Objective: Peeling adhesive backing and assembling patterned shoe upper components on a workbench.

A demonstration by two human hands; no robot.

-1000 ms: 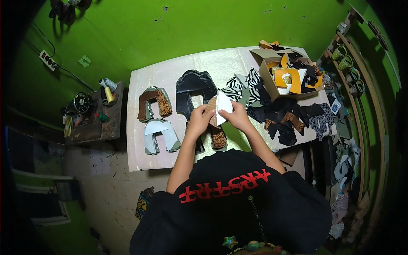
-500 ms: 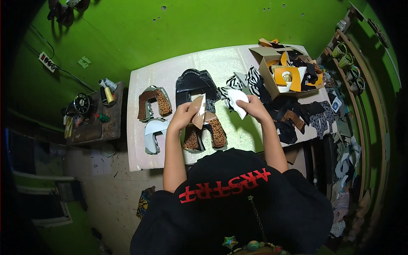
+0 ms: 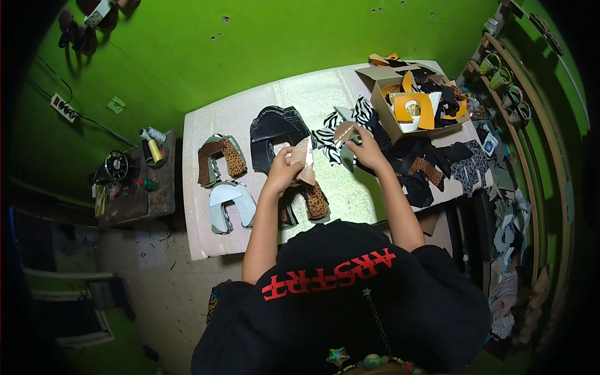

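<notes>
My left hand pinches a brown ribbed cardboard piece with a white torn-looking edge. It hovers over a stack of leopard-print U-shaped pieces. My right hand grips a smaller brown piece with a pale edge, above a pile of zebra-print pieces. Behind my left hand lie black U-shaped pieces in a stack. Farther left are a brown-and-leopard stack and, nearer me, pale U-shaped pieces.
An open cardboard box full of orange, black and white offcuts stands at the back right. Dark scraps spread before it. On the left, a wooden stand carries a black handwheel and thread spools. Sandals hang at right.
The white piece has left my right hand, which now holds a smaller brown one. My left hand has shifted slightly right with its cardboard piece. The whole view has tilted a little.
</notes>
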